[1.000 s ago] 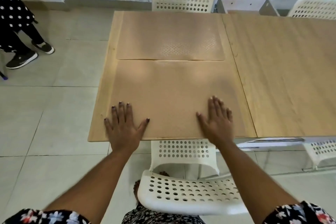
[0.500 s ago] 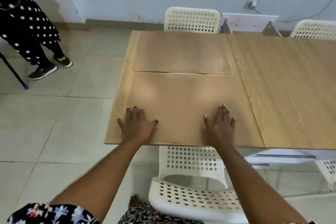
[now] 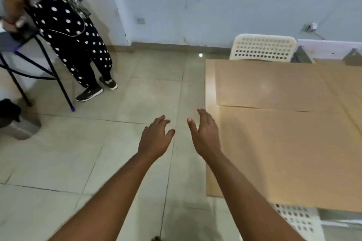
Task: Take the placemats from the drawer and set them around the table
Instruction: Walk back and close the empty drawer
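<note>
While both of our arms reach forward over the tiled floor (image 3: 98, 152), neither hand holds anything. Our left hand (image 3: 154, 139) hangs with its fingers loosely spread and slightly curled, free of every surface. Our right hand (image 3: 205, 137) sits just at its three o'clock, palm turned inward, fingers extended and apart, its outer edge overlapping the left rim of the wooden table (image 3: 210, 84); we cannot tell whether it touches the wood.

Two tan placemats lie flat on that table. The near placemat (image 3: 284, 152) fills the space at three o'clock from our right hand, and the far placemat (image 3: 270, 84) lies at one o'clock, edge to edge with the near one. A white perforated chair (image 3: 262, 47) stands beyond the table's far side, against the wall.

At ten o'clock, another person in dark polka-dot clothing (image 3: 68, 31) stands on the floor beside a metal-legged stand (image 3: 45, 60).
</note>
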